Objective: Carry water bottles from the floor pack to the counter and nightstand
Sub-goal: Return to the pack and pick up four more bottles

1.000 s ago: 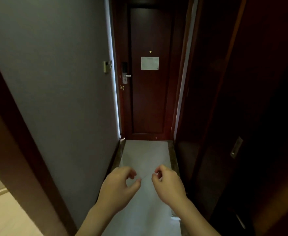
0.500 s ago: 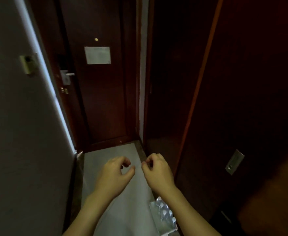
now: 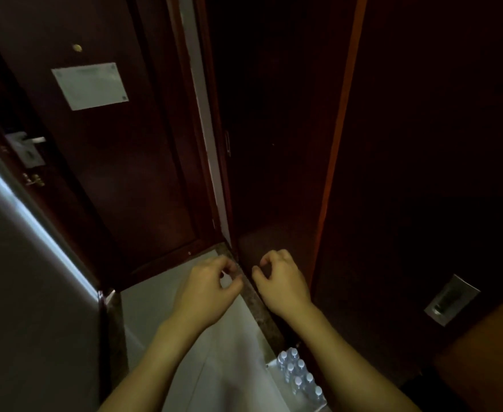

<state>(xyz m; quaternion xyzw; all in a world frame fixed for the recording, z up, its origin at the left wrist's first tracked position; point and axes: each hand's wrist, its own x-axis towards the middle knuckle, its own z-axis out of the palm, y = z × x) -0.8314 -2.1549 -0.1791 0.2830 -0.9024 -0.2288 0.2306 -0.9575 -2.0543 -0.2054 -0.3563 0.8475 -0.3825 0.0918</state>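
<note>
Water bottles (image 3: 299, 379) are sitting in their shrink-wrapped floor pack (image 3: 274, 367) low down by the right forearm, well behind and below the right hand (image 3: 283, 281), tucked against the dark stone strip at the base of the wardrobe side. Both hands are empty: the left hand (image 3: 207, 288) and the right one hang out in front with fingers loosely curled, gripping nothing, close to each other but not touching. So nothing is picked up yet, and I'd guess the next bit is bending down to the pack. Stuff that could go sideways: the pack is partly hidden under the right arm and cut off by the frame edge, so reaching blind could mean grabbing plastic wrap instead of a bottle neck, or dragging the whole pack along. The hallway is dim and narrow, so an elbow could clip the wall left of the left hand or the dark wardrobe panel (image 3: 422, 173) right of the right hand while crouching. Pale floor (image 3: 170, 307) looks smooth, so a dropped bottle would probably roll. Further ahead of both hands is the closed door (image 3: 110, 173) with its handle (image 3: 27, 144), which is the wrong way for the counter and nightstand, neither in view.
</note>
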